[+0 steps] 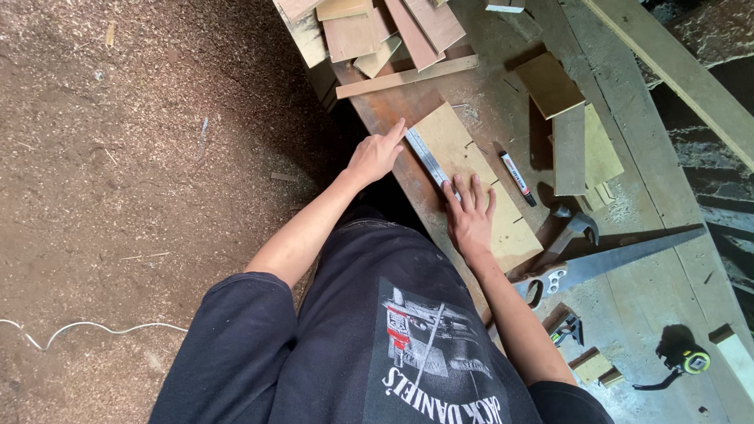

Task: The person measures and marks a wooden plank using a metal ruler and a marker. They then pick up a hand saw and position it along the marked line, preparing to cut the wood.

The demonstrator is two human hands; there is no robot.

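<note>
ruler [428, 159] on board [479, 188], marker [517, 178] beside, saw [613, 261] near

Few items fit. Black cylindrical marker pen with a red-and-white label band [517, 178] lies right of centre in the frame, on the workbench, just beside the right edge of the flat plywood board [471, 169]. Small tape measure with a black case and round yellow-green face label [694, 361] sits in the lower right corner. Printed grey, white and red graphic panel on the black shirt [424, 338] fills the bottom centre. No packages, signs or screens visible.
</note>
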